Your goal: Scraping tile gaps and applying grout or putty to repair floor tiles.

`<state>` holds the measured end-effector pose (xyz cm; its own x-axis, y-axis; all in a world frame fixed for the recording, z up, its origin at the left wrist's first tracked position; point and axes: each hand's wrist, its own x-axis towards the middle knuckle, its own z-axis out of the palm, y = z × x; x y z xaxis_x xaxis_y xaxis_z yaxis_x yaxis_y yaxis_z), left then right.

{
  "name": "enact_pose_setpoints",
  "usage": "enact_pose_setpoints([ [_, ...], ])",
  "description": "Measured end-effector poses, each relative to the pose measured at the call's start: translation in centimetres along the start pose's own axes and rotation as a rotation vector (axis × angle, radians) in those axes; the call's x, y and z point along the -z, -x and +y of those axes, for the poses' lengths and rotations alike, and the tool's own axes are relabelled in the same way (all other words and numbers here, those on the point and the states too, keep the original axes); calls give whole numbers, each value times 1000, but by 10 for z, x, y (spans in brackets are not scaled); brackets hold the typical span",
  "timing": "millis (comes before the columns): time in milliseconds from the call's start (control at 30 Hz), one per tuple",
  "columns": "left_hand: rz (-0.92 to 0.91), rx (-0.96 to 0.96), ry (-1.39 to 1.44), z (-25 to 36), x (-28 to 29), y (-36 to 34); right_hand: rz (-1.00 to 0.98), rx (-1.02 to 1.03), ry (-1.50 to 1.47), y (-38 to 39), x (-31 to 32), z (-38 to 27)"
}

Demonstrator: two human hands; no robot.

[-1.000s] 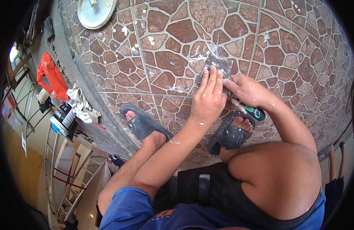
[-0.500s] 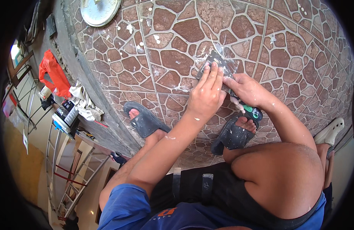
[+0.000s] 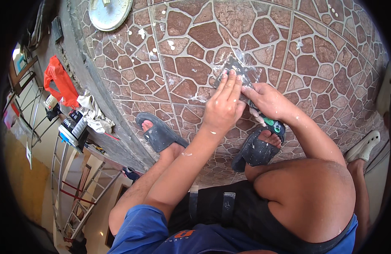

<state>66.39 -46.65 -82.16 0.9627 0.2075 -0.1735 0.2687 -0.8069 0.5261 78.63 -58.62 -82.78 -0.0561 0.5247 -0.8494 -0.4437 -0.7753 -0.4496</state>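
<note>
Pressing flat left hand [image 3: 223, 108] on scraper blade [image 3: 235, 72], right hand [image 3: 265, 99] gripping handle; blade pushed slightly further across tile [image 3: 195, 70] since earlier.

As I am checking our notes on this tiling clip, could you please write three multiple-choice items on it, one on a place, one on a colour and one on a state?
1. Where does the round metal lid lie?
A. On the tiled floor, at the top left of the view
B. Under the right knee
C. In the left hand

2. What colour is the cloth hanging over the floor's edge at the left?
A. Blue
B. Red-orange
C. White

3. How does the left hand stand?
A. Closed in a fist
B. Lifted off the floor
C. Flat, fingers pressing the scraper blade

Answers: 1 A, the lid sits on the tiles far from both hands. 2 B, the cloth is bright red-orange. 3 C, the fingers lie straight on the blade while the right hand grips the green handle.
</note>
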Motion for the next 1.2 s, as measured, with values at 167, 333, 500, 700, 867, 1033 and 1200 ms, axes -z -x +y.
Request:
enact_pose_setpoints([
  [167,-7,-25,-55,-6,4,7,30,58,92,0,-11,4],
  [333,-43,5,-33,12,-9,12,-144,-85,193,10,20,-13],
  [500,65,118,-58,34,-21,1,-250,90,604,1,51,-37],
  [700,60,98,-15,33,-17,0,-194,266,605,4,48,-27],
  [867,105,76,-43,21,-20,5,-255,171,582,0,45,-39],
  [1033,69,102,-48,21,-13,1,-240,129,542,-9,39,-35],
  [1200,55,42,-53,13,-12,4,-188,39,438,4,31,-38],
])
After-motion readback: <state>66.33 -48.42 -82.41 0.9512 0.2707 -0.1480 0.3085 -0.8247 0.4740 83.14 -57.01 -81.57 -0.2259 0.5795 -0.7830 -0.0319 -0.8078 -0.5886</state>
